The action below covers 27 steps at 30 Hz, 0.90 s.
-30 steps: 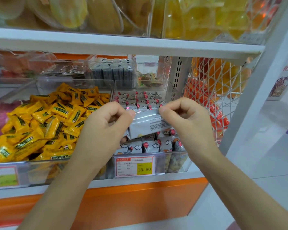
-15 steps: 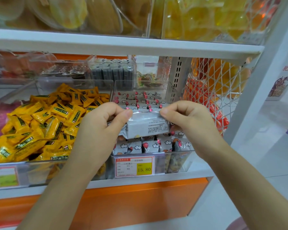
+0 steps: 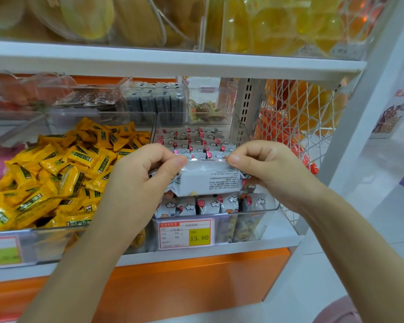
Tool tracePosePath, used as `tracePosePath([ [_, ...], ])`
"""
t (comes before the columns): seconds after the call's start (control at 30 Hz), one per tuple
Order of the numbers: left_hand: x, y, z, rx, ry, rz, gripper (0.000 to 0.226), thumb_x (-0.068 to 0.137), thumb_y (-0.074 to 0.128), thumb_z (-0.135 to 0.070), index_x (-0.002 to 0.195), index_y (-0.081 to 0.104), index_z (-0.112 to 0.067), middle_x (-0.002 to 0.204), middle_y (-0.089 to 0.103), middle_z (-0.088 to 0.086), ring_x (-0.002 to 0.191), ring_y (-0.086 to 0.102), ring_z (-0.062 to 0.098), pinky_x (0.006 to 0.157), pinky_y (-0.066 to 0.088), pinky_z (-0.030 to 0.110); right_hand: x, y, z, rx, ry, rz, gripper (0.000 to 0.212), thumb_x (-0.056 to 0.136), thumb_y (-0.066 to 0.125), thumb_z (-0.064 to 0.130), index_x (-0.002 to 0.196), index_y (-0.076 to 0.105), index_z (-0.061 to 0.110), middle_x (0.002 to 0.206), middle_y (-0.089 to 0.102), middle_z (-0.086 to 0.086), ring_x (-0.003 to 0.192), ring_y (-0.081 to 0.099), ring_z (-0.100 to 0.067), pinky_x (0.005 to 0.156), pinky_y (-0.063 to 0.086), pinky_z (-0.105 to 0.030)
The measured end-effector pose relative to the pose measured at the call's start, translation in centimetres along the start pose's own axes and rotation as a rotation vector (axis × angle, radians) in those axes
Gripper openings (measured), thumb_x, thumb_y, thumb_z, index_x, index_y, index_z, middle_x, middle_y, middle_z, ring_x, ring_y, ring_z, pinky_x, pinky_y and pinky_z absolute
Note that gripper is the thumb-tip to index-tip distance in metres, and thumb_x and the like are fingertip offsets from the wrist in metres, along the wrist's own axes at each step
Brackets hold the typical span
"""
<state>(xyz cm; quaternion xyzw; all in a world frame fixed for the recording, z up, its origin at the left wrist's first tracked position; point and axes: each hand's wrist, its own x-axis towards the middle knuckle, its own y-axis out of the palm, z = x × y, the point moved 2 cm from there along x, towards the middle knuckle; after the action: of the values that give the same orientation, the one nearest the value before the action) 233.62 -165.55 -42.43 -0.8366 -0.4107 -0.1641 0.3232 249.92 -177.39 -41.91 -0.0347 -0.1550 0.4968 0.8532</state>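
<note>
Place: a shop, a snack aisle.
Shelving: white shelf boards (image 3: 173,64) are fitted above an orange base.
Stock: wrapped sweets (image 3: 63,169) are heaped in clear bins (image 3: 254,213).
Pricing: a price tag (image 3: 186,234) marked 15.80 is clipped on.

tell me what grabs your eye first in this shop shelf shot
At centre, the left hand and right hand pinch the ends of a white rectangular foil-wrapped snack pack above a clear plastic bin of small white cloud-print packets. To its left lies a heap of bright yellow wrapped sweets, and a red-edged price label reading 15.80 sits below the hands.
</note>
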Motion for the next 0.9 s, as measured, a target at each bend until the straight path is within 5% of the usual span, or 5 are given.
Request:
tracePosePath([
  [0.23, -0.2, 0.6, 0.2, 0.028, -0.026, 0.079, 0.034, 0.079, 0.06, -0.037, 0.107, 0.049, -0.051, 0.089, 0.056, -0.034, 0.086, 0.056, -0.01, 0.067, 0.049, 0.008, 0.1, 0.7, -0.8, 0.138, 0.079, -0.279, 0.024, 0.091, 0.057, 0.013, 0.075, 0.065, -0.004, 0.074, 0.068, -0.018, 0.063, 0.066, -0.023, 0.051, 0.055, -0.024],
  [0.43, 0.4, 0.3, 0.2, 0.244, 0.052, -0.128, 0.035, 0.088, 0.042, -0.039, 0.12, 0.057, -0.033, 0.088, 0.059, -0.019, 0.083, 0.048, -0.001, 0.067, 0.042, 0.013, -0.5, 2.9, -0.4, 0.438, 0.017, -0.309, 0.018, 0.09, 0.057, 0.015, 0.104, 0.063, 0.004, 0.095, 0.07, -0.01, 0.079, 0.071, -0.019, 0.074, 0.058, -0.028],
  [0.57, 1.2, 0.8, 0.4, 0.451, 0.067, -0.092, 0.049, 0.088, 0.033, -0.044, 0.124, 0.057, -0.023, 0.087, 0.059, -0.008, 0.093, 0.04, 0.015, 0.073, 0.031, 0.029, -0.3, 3.8, 0.1, 0.214, -0.068, -0.337, 0.026, 0.084, 0.064, 0.004, 0.105, 0.063, 0.019, 0.092, 0.072, 0.002, 0.073, 0.069, -0.011, 0.069, 0.056, -0.022],
  [0.7, 2.6, 1.1, 1.8, 0.664, 0.019, 0.046, 0.061, 0.088, 0.027, -0.053, 0.14, 0.039, -0.023, 0.144, 0.041, -0.002, 0.135, 0.021, 0.015, 0.107, 0.016, 0.038, 1.9, 2.1, 0.4, 0.01, -0.061, -0.441, 0.021, 0.083, 0.066, 0.009, 0.103, 0.065, 0.014, 0.094, 0.07, -0.002, 0.082, 0.068, -0.019, 0.072, 0.059, -0.031],
  [0.9, 3.7, 1.7, 4.1, 0.699, -0.058, 0.159, 0.064, 0.089, 0.042, -0.053, 0.144, 0.031, -0.021, 0.155, 0.02, 0.001, 0.143, 0.006, 0.017, 0.114, 0.008, 0.039, 10.0, 0.7, 0.2, -0.414, -0.1, -0.473, 0.023, 0.082, 0.067, 0.007, 0.102, 0.056, 0.011, 0.094, 0.059, -0.001, 0.088, 0.062, -0.021, 0.074, 0.054, -0.026],
])
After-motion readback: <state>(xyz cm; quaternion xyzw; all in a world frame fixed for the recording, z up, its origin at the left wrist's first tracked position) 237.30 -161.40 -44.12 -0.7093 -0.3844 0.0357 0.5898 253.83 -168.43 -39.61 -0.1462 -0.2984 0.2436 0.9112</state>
